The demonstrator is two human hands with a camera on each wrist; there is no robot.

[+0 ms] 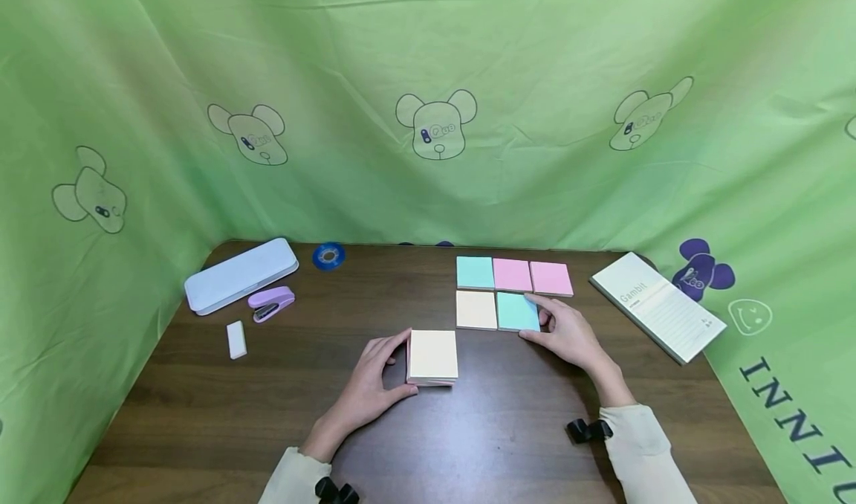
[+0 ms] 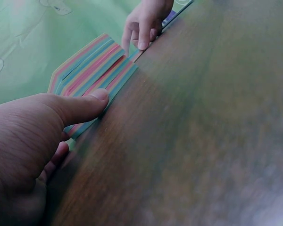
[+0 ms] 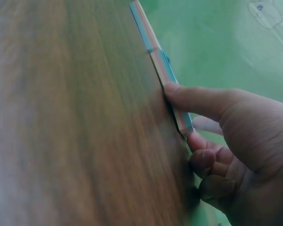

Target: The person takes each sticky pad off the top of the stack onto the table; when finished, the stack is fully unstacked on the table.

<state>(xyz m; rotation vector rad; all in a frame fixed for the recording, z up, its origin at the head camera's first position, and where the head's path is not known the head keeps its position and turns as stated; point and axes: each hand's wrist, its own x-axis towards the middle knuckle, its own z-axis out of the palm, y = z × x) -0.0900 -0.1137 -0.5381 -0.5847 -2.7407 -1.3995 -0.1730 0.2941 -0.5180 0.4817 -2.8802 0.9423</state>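
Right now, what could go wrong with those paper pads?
The tall stack shows gaps between its layers, so it might slide apart if the left hand nudges it.

The right hand pinches the teal pad beside the cream pad, so a push could knock that one crooked.

Left wrist view's edge crops left hand [image 2: 30,129]; notepad [image 1: 658,307] partly too small to read.

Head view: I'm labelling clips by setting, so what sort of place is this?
Probably a curtained-off desk corner, perhaps for filming: a printed green cloth hangs behind the brown table, on which lie square paper pads and a purple stapler.
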